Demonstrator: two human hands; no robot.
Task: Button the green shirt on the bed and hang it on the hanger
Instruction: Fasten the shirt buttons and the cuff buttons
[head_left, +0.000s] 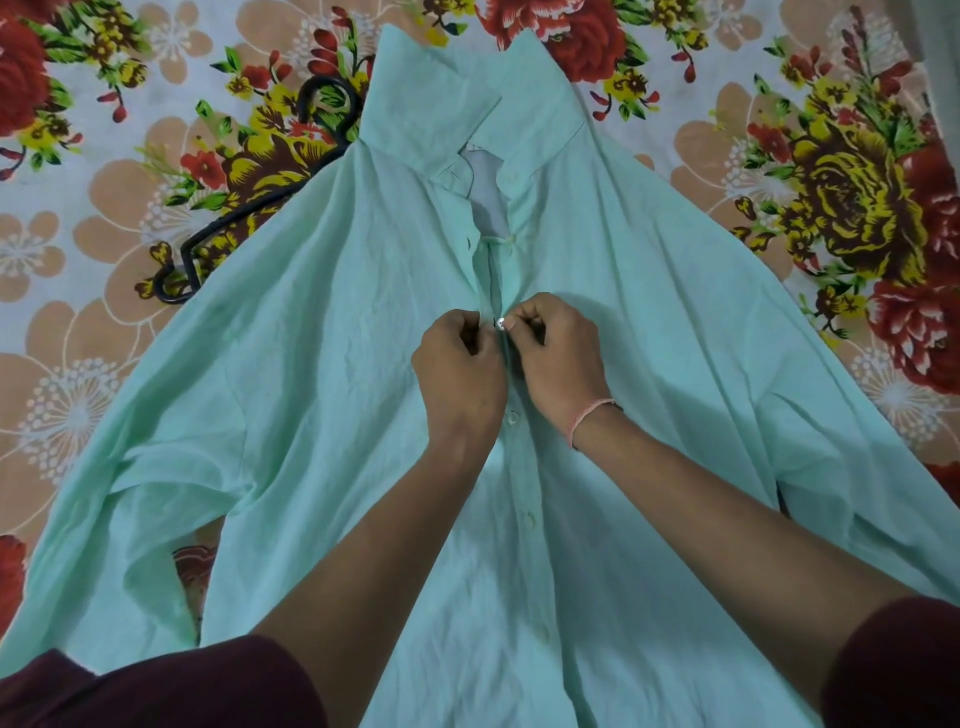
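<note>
A pale green shirt (322, 364) lies spread front-up on the bed, collar away from me. My left hand (460, 374) pinches the left front edge of the placket. My right hand (558, 353) pinches the right edge, and a small white button (501, 323) shows between the two thumbs. Below my hands the front is closed, with buttons (512, 418) fastened down the placket. Above them the front gapes open up to the collar (431, 98). A black hanger (260, 202) lies partly under the shirt's left shoulder, its hook showing beside the collar.
The bed is covered with a floral sheet (104, 156) in red, yellow and peach. The shirt's sleeves spread out to both sides over it. My dark maroon sleeves (156, 691) fill the bottom corners of the view.
</note>
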